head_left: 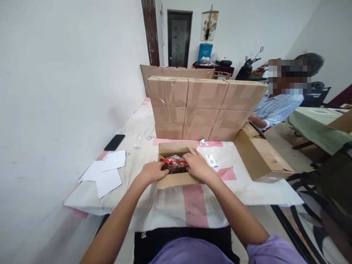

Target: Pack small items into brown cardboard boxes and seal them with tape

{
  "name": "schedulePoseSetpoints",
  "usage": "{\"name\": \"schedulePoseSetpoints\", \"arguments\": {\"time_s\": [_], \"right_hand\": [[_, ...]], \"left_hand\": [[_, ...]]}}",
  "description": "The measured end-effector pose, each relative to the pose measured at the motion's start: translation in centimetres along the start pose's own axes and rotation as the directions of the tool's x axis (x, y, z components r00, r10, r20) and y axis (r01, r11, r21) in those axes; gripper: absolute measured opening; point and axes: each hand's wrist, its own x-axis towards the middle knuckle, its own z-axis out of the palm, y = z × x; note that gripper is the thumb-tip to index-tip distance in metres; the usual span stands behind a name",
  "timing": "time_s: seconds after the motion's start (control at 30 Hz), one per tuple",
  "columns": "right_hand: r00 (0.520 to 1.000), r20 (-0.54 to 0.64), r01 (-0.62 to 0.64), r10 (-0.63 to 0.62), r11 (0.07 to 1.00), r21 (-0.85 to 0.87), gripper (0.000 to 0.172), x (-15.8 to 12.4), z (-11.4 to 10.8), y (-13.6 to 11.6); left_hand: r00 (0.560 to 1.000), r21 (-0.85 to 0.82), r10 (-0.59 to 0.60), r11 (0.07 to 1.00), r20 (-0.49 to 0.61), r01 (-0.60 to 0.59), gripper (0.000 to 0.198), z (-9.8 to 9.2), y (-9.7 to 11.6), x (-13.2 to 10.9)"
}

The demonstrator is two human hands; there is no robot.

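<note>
Left hand (153, 171) and right hand (197, 164) are both at the small open carton (177, 180), one at each end, as I see it on my head feed. Inside, between them, lies a clear plastic packet (176, 162) with red edging. Left fingers are curled at the carton's left end, tips dipping in beside the packet; right fingers are partly spread over the opposite end, one reaching towards the far flap. From here I can't tell whether either hand actually grips the packet.

Just right of the right hand I have a white device (212, 162) on the striped cloth (247, 194), with a crumpled scrap (202, 142) beyond that hand. Left of the left hand lie white sheets (110, 170), and past them a black phone (114, 142). Directly beyond both hands stands a block of taped brown boxes (205, 106). Farther right of the right hand I see a longer carton (271, 156), and behind it another person (283, 106) in a light blue shirt.
</note>
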Motion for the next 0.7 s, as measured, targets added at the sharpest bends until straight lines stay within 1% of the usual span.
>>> {"name": "schedulePoseSetpoints", "arguments": {"time_s": [0.07, 0.13, 0.27, 0.33, 0.37, 0.4, 0.43, 0.47, 0.53, 0.6, 0.63, 0.67, 0.7], "right_hand": [[0.998, 0.063, -0.014, 0.017, 0.999, -0.045, 0.046, 0.5, 0.0, -0.3], [0.996, 0.083, -0.010, 0.014, 0.998, -0.059, 0.040, 1.0, 0.2, -0.9], [0.997, 0.073, 0.011, -0.006, 0.998, -0.064, 0.035, 1.5, 0.6, -1.7], [0.998, 0.047, 0.047, -0.046, 0.998, -0.034, 0.031, 1.3, 0.8, -1.3], [0.997, 0.022, 0.067, -0.067, 0.998, 0.006, 0.028, 1.1, 1.0, -1.0], [0.997, -0.012, 0.082, -0.081, 0.995, 0.060, 0.026, 0.8, 1.2, -0.6], [0.995, -0.051, 0.094, -0.088, 0.988, 0.124, 0.025, 0.6, 1.5, -0.3], [0.992, -0.093, 0.103, -0.087, 0.976, 0.190, 0.026, 0.3, 1.8, 0.0], [0.982, -0.173, 0.119, -0.068, 0.946, 0.303, 0.027, -0.1, 2.7, 0.4], [0.967, -0.253, 0.140, -0.039, 0.909, 0.394, 0.028, -0.2, 3.5, 0.6], [0.953, -0.302, 0.155, -0.011, 0.877, 0.454, 0.028, -0.1, 4.0, 0.7], [0.934, -0.355, 0.173, 0.033, 0.829, 0.531, 0.027, 0.0, 4.4, 1.0], [0.911, -0.403, 0.201, 0.086, 0.760, 0.617, 0.026, 0.1, 4.9, 1.4]], "left_hand": [[0.999, -0.055, 0.050, 0.997, -0.020, -0.051, 0.052, 0.4, -0.2, -0.6], [0.995, -0.111, 0.080, 0.990, -0.053, -0.085, 0.054, 0.9, -0.4, -1.2], [0.989, -0.193, 0.078, 0.976, -0.126, -0.102, 0.045, 2.0, -1.4, -1.8], [0.975, -0.294, 0.090, 0.944, -0.203, -0.148, 0.044, 2.8, -2.2, -1.7], [0.959, -0.374, 0.102, 0.906, -0.265, -0.199, 0.043, 3.3, -2.6, -1.5], [0.933, -0.461, 0.109, 0.846, -0.342, -0.267, 0.043, 3.8, -3.0, -1.4], [0.899, -0.542, 0.103, 0.767, -0.426, -0.344, 0.042, 4.5, -3.3, -1.1], [0.861, -0.601, 0.082, 0.682, -0.502, -0.416, 0.042, 5.1, -3.6, -0.8], [0.797, -0.655, 0.030, 0.552, -0.603, -0.516, 0.045, 6.4, -3.9, -0.1], [0.753, -0.665, 0.007, 0.465, -0.658, -0.585, 0.049, 7.3, -4.1, 0.7], [0.741, -0.665, 0.006, 0.436, -0.672, -0.607, 0.051, 7.6, -4.2, 1.0], [0.735, -0.668, 0.002, 0.417, -0.678, -0.616, 0.053, 7.8, -4.2, 1.3], [0.739, -0.676, -0.005, 0.410, -0.674, -0.613, 0.056, 7.9, -4.3, 1.5]]}}
